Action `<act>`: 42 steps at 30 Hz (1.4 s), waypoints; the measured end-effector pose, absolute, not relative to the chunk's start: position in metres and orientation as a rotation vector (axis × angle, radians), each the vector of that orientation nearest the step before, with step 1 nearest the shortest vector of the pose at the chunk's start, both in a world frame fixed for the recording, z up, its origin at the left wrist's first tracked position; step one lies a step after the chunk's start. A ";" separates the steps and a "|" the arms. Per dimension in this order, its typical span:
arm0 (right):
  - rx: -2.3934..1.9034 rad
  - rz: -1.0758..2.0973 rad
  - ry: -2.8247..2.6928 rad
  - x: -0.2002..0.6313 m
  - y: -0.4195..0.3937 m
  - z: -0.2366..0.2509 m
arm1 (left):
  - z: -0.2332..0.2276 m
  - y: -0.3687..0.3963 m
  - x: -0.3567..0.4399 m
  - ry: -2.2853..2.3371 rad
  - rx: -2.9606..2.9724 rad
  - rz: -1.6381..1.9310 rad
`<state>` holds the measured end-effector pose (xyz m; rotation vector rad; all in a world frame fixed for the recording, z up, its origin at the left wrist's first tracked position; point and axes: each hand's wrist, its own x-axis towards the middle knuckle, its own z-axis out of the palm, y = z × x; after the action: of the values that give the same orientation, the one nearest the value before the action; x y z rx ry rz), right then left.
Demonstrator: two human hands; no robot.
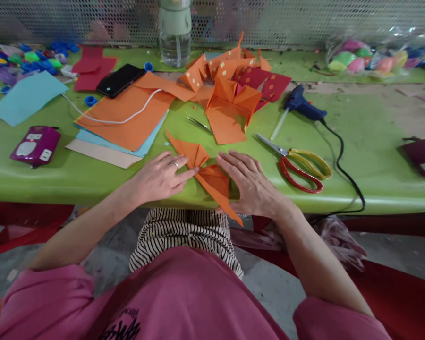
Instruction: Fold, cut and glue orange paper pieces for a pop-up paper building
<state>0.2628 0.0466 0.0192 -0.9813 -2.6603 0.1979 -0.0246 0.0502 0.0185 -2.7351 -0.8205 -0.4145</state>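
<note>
In front of me, at the near edge of the table, lies a folded orange paper piece (pixel 214 178) with pointed ends and pleats meeting near its middle. The fingers of my left hand (pixel 163 178) are stretched out, with a fingertip resting on the pleated centre; a ring is on one finger. My right hand (pixel 250 182) lies spread at the paper's right side, its thumb low by the table edge. Just beyond are tweezers (pixel 200 124) and another folded orange paper form (pixel 232 106). Scissors (pixel 297 163) with yellow and red handles lie right of my right hand.
A blue glue gun (pixel 306 105) trails a black cord over the table edge. Stacked coloured paper (pixel 127 118), a black phone (pixel 120 80) and a purple device (pixel 36 145) lie leftward. A water bottle (pixel 175 42) stands at the back. A plastic bag (pixel 371 56) holds colourful pieces.
</note>
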 end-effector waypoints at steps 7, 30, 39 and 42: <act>-0.967 0.166 -2.658 0.253 0.055 0.020 | 0.022 0.050 -0.021 -0.848 -2.706 -0.354; -0.986 -0.104 -2.670 0.252 0.047 0.010 | 0.033 0.031 0.001 -1.300 -2.769 -0.242; -1.030 -0.037 -2.711 0.251 0.044 0.012 | 0.023 0.040 0.005 -1.235 -2.893 -0.340; -1.034 -0.004 -2.711 0.251 0.044 0.013 | 0.021 0.041 0.005 -1.227 -2.874 -0.325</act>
<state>0.2509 0.0439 0.0131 -1.0344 -2.7115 -0.0042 0.0047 0.0410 0.0212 -2.8744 -1.2269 -0.3246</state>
